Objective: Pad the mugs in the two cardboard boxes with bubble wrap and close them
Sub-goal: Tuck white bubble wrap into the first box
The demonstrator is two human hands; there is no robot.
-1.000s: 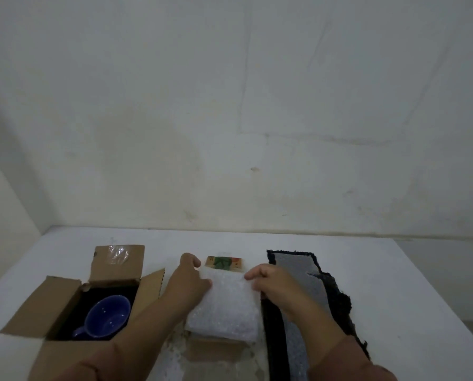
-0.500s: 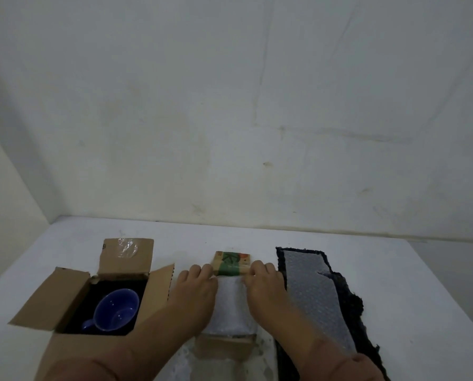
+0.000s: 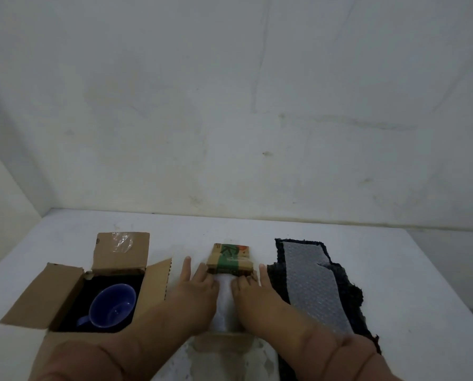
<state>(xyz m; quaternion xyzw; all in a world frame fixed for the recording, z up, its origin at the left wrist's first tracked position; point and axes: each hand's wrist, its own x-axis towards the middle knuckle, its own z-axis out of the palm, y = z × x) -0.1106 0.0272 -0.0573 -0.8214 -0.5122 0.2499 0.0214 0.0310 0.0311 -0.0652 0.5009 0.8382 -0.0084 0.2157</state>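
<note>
White table (image 3: 257,229), bubble wrap (image 3: 224,301) between fingers (image 3: 202,273)

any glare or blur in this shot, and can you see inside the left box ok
Head view: soft, dim, even light with no hard shadows. The only glare is on the clear tape on the left box flap. The box interior is dark, yet the blue mug reads clearly. Both hands look slightly soft, and wide-angle distortion bends the table edges.

blue mug (image 3: 113,306) in a plain brown box (image 3: 65,287); white desk (image 3: 411,273); green-and-orange print on the middle box flap (image 3: 231,258); dark navy cloth (image 3: 345,287)
</note>
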